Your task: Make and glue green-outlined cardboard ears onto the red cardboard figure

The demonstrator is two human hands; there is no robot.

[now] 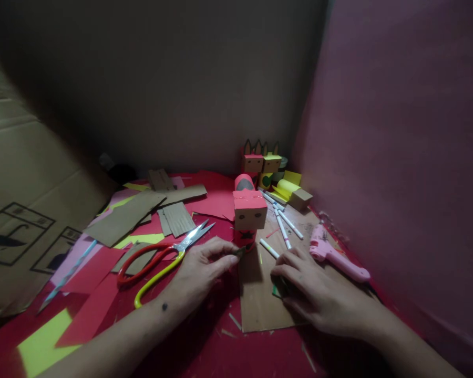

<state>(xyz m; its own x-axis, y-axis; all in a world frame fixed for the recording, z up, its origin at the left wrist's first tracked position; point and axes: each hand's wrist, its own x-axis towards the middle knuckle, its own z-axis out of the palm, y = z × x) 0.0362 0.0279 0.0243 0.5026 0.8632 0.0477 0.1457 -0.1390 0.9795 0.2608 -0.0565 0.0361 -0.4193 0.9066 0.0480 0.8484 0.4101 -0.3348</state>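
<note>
A small cardboard figure point(249, 214) with a red-topped box head stands on a brown cardboard sheet point(260, 304). My left hand point(200, 272) pinches a small dark piece at the figure's red base. My right hand point(311, 291) rests fingers-down on the cardboard sheet, touching a small green scrap point(276, 290). Its fingers are curled flat and I cannot make out anything gripped in them.
Scissors point(163, 257) with red and yellow handles lie left of my left hand. A pink glue gun point(336, 254) lies right. White markers point(286, 227), more paper figures point(262, 163), cardboard strips point(176, 218) and coloured paper scraps cover the red table. A large cardboard box point(19, 210) stands at left.
</note>
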